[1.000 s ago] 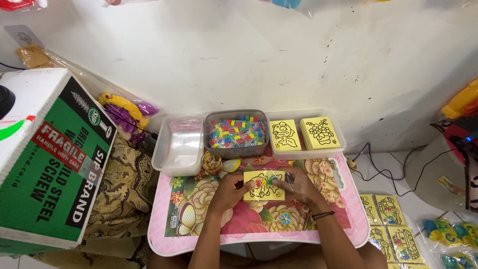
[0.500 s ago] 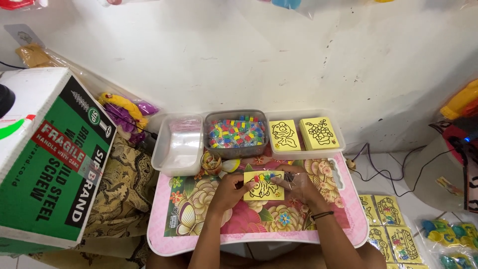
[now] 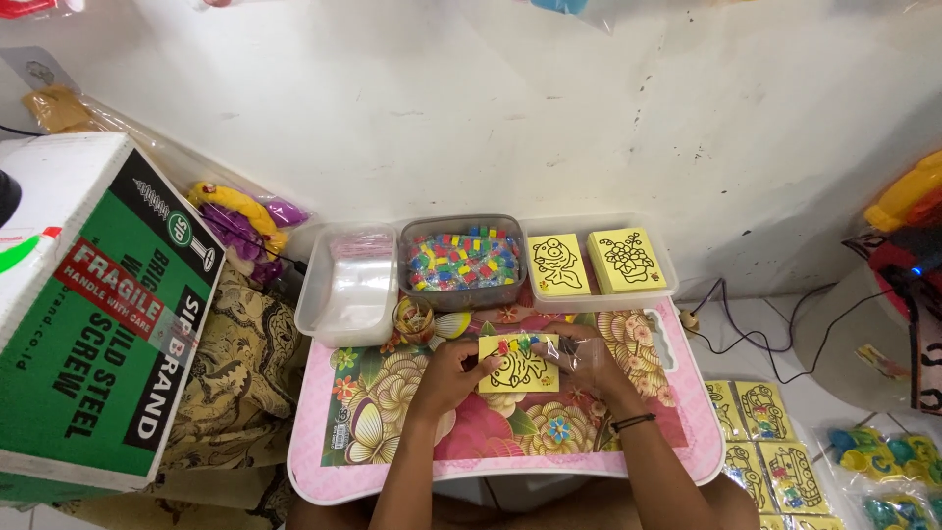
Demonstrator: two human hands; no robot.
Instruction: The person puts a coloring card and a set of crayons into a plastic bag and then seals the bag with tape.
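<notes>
— Head view: where's the yellow picture card [image 3: 518, 364]?

— Mid-bench [image 3: 392, 432], pinched at its left edge by my left hand [image 3: 453, 371]; my right hand [image 3: 587, 361] grips clear plastic [image 3: 581, 355] at its right.

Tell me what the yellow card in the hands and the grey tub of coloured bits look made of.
Yellow card: probably matte paper or thin card, flat, with black line print.
Grey tub: likely translucent plastic, since its contents show through the smooth walls.
</notes>
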